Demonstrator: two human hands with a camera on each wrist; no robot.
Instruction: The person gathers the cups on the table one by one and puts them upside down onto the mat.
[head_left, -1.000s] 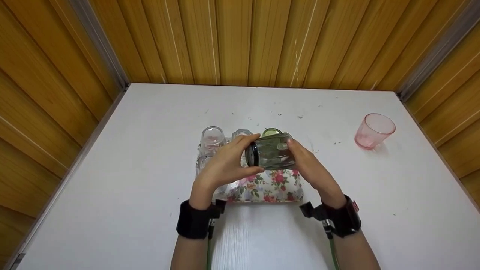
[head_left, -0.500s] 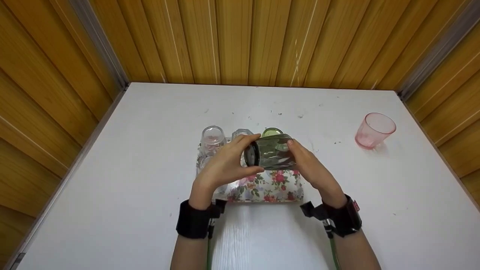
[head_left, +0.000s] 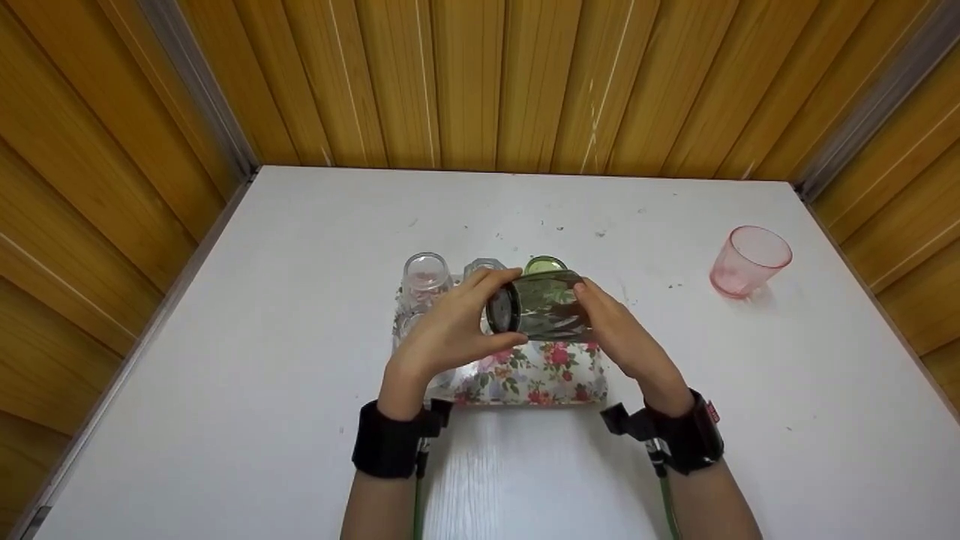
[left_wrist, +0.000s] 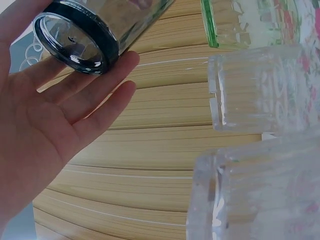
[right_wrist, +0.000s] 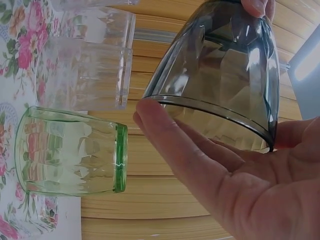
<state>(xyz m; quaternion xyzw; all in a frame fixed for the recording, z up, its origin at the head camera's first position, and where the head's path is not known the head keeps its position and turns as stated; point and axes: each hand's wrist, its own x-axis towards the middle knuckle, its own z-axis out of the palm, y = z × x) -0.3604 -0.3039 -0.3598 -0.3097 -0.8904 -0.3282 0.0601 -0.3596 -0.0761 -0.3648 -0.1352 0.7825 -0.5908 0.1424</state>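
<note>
Though transparent, a smoky, faceted, dark-bottomed glass (head_left: pixel 551 313), sideways in the fingers' (head_left: pixel 491 280) grip, between left hand (head_left: pixel 450 326) and right hand (head_left: pixel 625 336).

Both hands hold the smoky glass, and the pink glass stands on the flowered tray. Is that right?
Not quite: the head view shows the pink glass on the white table, right of the flowered tray. The left hand and right hand do both hold the smoky glass.
</note>
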